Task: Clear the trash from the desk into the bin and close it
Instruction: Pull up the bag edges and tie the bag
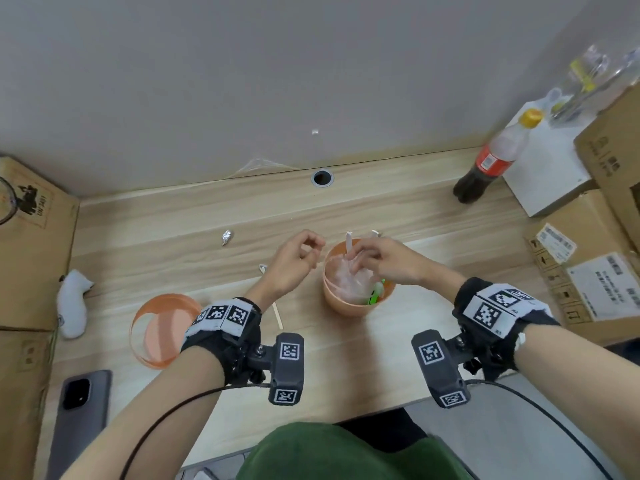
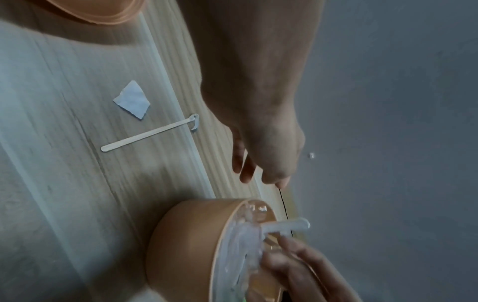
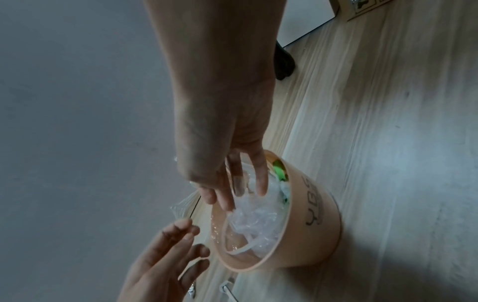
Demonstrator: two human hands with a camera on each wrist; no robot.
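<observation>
- Right hand (image 1: 388, 263): over the mouth of the round peach-orange plastic bin (image 1: 349, 303); fingers (image 3: 261, 179) straight and spread, tips down inside the rim, touching the crumpled clear plastic wrap (image 3: 256, 220) in the bin. Grip wide, nothing clasped.
- Flat white stick (image 1: 349, 244) stands out of the bin at its far side, just beside the right fingertips; whether it touches them, cannot tell.
- Green scrap (image 1: 375, 294) lies in the bin on the near right side, under the wrap's edge.
- Left hand (image 1: 294, 263): just left of the bin, above the table, apart from the rim; fingers loosely curled, empty.
- Light wood-grain table (image 1: 346, 368) carries the bin, upright, centre.
- Still on the table: thin wooden stick (image 2: 145, 135) and torn white paper scrap (image 2: 132, 99) under the left wrist; crumpled silver foil wrapper (image 1: 227, 236) further left.
- Peach-orange ring-shaped lid (image 1: 159, 329) lies near left, well apart from the bin.
</observation>
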